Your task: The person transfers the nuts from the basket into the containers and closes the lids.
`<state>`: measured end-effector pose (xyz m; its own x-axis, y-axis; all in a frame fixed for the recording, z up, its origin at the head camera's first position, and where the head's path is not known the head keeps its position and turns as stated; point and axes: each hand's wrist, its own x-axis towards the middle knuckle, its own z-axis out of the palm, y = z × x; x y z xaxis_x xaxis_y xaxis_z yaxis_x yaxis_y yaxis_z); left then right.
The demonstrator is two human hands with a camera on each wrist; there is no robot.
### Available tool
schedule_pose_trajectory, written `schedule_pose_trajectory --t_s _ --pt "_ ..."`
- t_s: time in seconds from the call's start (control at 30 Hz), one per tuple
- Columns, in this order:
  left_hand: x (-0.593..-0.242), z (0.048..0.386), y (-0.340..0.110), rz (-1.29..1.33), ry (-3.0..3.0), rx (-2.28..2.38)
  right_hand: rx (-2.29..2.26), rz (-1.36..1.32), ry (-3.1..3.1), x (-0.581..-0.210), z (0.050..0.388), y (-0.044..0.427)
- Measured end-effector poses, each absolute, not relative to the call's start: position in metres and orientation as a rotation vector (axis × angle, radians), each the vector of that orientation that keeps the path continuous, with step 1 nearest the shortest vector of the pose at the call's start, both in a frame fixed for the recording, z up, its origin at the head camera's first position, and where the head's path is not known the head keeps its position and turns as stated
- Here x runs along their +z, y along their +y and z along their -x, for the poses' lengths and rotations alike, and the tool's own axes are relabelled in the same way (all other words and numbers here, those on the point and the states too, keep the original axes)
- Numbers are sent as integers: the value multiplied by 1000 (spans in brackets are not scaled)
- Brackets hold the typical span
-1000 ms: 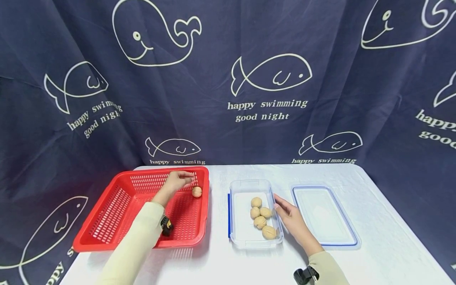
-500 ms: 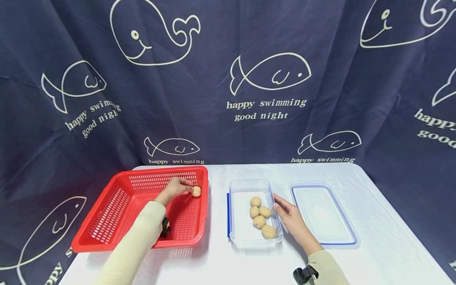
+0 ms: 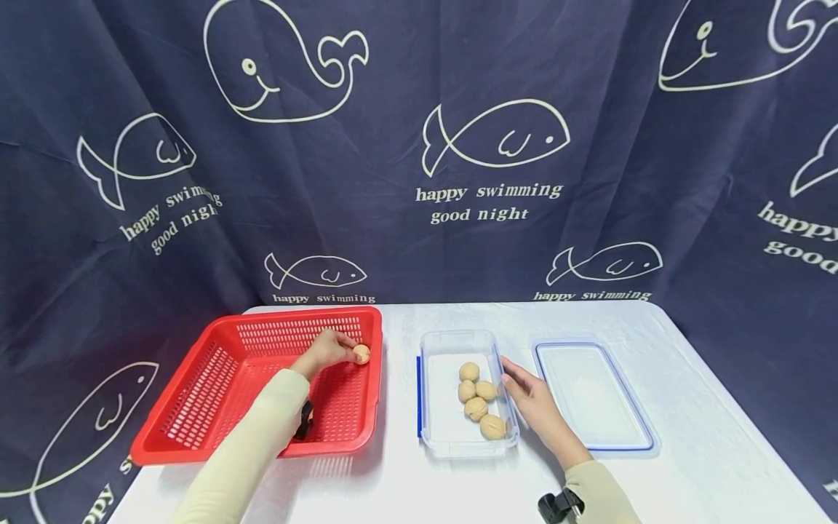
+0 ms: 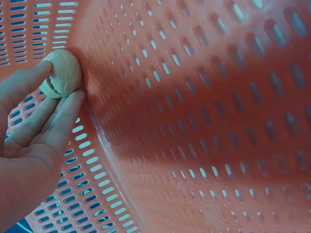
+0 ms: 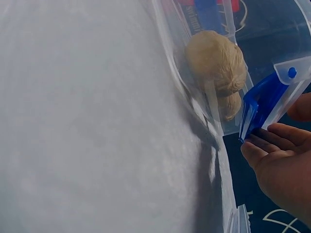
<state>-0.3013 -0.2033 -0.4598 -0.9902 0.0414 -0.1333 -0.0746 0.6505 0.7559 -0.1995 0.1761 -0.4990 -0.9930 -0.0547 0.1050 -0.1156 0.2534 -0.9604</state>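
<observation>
My left hand (image 3: 327, 351) reaches into the red plastic basket (image 3: 376, 378) and pinches a walnut (image 3: 362, 354) near the basket's right wall. In the left wrist view, the thumb and fingertips of the left hand (image 4: 34, 131) are on the walnut (image 4: 65, 73), close to the slotted corner. Several walnuts (image 3: 476, 409) lie in a clear plastic container (image 3: 440, 444). Along its right side rests my right hand (image 3: 537, 404). The right wrist view shows that hand's fingers (image 5: 279, 141) fairly straight, touching the container's blue side latch (image 5: 262, 104).
A clear lid with a blue seal (image 3: 596, 397) lies to the right of the container. White cloth (image 3: 406, 480) covers the table. Behind it hangs a dark blue curtain (image 3: 393, 218) with fish drawings. A blue latch (image 3: 419, 397) hangs at the container's left side.
My left hand has moved down and right to the walnut in the basket and taken hold of it. The right hand stays beside the container.
</observation>
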Motion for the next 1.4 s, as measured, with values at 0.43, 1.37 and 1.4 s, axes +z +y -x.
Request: schedule_pose_trajectory --t_s 0.43,1.37,1.4 --pt "-460 300 -200 35 2776 1228 1911 -143 -2445 -500 200 176" --pt "-428 297 -201 77 2795 1413 1924 -172 -2418 -500 199 176" --pt "-427 297 -201 85 2792 1422 1927 -168 -2419 -499 199 176"
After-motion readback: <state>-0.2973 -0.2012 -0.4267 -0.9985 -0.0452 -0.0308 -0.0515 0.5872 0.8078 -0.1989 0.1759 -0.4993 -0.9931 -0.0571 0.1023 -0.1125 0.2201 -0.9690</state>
